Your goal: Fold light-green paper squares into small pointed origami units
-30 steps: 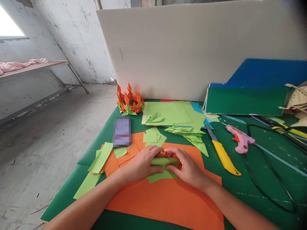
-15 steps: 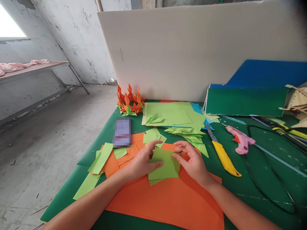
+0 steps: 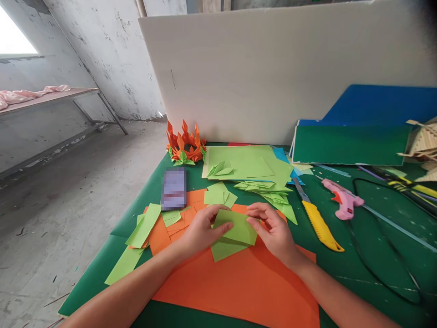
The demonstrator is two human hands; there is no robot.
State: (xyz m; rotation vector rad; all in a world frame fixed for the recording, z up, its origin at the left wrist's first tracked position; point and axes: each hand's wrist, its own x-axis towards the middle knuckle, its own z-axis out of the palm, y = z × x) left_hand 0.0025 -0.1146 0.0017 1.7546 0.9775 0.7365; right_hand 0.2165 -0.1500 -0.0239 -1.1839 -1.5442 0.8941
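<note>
Grip of left hand [image 3: 204, 228] and right hand [image 3: 276, 230] (nearly closed) pinches green paper [image 3: 239, 225] at side edges, orange sheet [image 3: 246, 284] bare nearer.

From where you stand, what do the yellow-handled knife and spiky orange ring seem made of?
Yellow-handled knife: metal blade, by its grey sheen; ridged, slightly glossy handle, probably moulded plastic.
Spiky orange ring: matte paper, judging by sharp creases and folded points.

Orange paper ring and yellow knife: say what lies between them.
Between the orange paper ring and the yellow knife lie green sheets and folded green pieces, as the head view shows.
</note>
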